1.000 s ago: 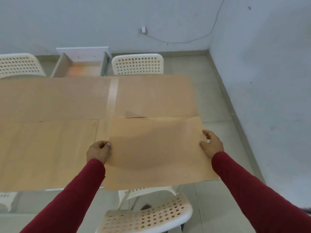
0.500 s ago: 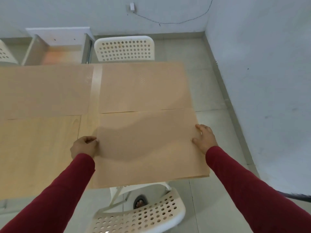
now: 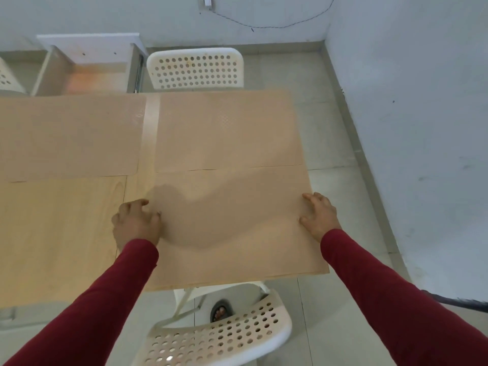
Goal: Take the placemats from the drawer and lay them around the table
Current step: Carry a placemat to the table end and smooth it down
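A tan placemat (image 3: 232,228) lies flat on the near right corner of the wooden table (image 3: 150,128), its near edge overhanging slightly. My left hand (image 3: 136,223) rests bent fingertips on its left edge, thumb on top. My right hand (image 3: 319,216) lies flat with straight fingers on its right edge. Two more tan placemats sit on the far side, one at the right (image 3: 224,130) and one at the left (image 3: 68,138). A paler mat-like rectangle (image 3: 58,233) covers the near left. The open white drawer (image 3: 87,75) stands behind the table at back left.
White perforated chairs stand at the far side (image 3: 195,68), at the near side below my arms (image 3: 219,336) and at the far left edge (image 3: 8,77). A grey wall (image 3: 409,128) runs close along the right. A sandalled foot (image 3: 221,311) shows under the table.
The near right placemat has settled flat against the far right one. My right hand went from gripping its edge to lying flat on it. My left hand's fist has loosened.
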